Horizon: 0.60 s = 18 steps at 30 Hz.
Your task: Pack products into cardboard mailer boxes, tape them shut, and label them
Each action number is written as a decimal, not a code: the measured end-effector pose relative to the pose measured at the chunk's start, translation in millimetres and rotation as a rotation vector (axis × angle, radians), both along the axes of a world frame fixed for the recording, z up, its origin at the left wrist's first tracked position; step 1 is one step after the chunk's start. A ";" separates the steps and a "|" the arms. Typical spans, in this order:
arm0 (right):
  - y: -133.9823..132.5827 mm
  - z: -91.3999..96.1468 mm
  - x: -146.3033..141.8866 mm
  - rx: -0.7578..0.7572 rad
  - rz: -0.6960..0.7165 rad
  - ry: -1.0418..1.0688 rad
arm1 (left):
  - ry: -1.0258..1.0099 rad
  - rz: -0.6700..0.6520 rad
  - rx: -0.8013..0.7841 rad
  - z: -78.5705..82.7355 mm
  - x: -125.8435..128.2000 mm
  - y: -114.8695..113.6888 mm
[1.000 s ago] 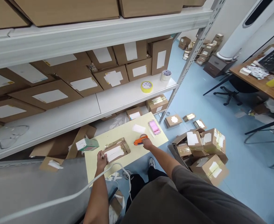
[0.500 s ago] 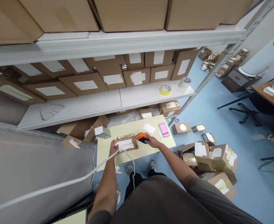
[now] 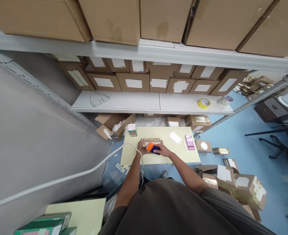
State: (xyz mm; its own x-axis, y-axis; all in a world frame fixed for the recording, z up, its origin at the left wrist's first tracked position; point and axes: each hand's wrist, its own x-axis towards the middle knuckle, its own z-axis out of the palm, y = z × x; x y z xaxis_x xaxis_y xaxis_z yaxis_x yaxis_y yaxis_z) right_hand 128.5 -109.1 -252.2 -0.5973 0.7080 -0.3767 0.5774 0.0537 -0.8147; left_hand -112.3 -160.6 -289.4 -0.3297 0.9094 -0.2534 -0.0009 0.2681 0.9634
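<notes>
A small cardboard box (image 3: 158,142) with a white label and shiny tape lies on the pale yellow table (image 3: 178,156). My left hand (image 3: 140,147) grips its left end, with the fingers closed around the edge. In my right hand (image 3: 163,150) is an orange and dark-blue handheld tool (image 3: 153,148), whose exact kind I cannot make out. The tool is over the box and covers part of the label. A white card (image 3: 175,137) and a pink item (image 3: 189,142) lie to the right. A small green and white box (image 3: 132,130) stands behind my left hand.
A white cable (image 3: 90,170) hangs across from the left, close to my left forearm. Beyond the table, a shelf (image 3: 134,101) carries labelled boxes, yellow tape (image 3: 204,103) and clear tape (image 3: 225,100). Cardboard boxes (image 3: 246,186) are piled on the floor at right.
The tool in my right hand has moved left, from beside the box to over it. My left hand stays on the box. The whole view has shifted, showing more of the left side.
</notes>
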 end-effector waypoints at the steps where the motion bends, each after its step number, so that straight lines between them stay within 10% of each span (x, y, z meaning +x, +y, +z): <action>1: -0.4 -0.3 1.0 0.000 -0.005 -0.003 | 0.036 0.037 0.006 -0.5 -3.1 -6.4; 5: -2.0 -0.3 3.4 0.001 -0.007 -0.009 | 0.081 0.145 -0.069 1.3 -8.3 -19.3; 11: 2.4 7.0 -4.0 -0.001 0.000 -0.029 | -0.376 -0.054 -0.217 12.3 -8.8 -4.2; 18: 10.6 23.9 -8.2 0.033 0.039 -0.061 | -0.226 0.094 -0.086 8.5 -20.4 -1.3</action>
State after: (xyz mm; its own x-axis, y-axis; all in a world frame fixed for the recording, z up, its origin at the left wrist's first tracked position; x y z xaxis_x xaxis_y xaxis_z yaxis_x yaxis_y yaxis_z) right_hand 120.2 -98.4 -228.3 -0.6012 0.6971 -0.3907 0.6233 0.1031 -0.7752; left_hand -132.6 -161.9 -280.9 -0.3375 0.8496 -0.4054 -0.2427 0.3375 0.9095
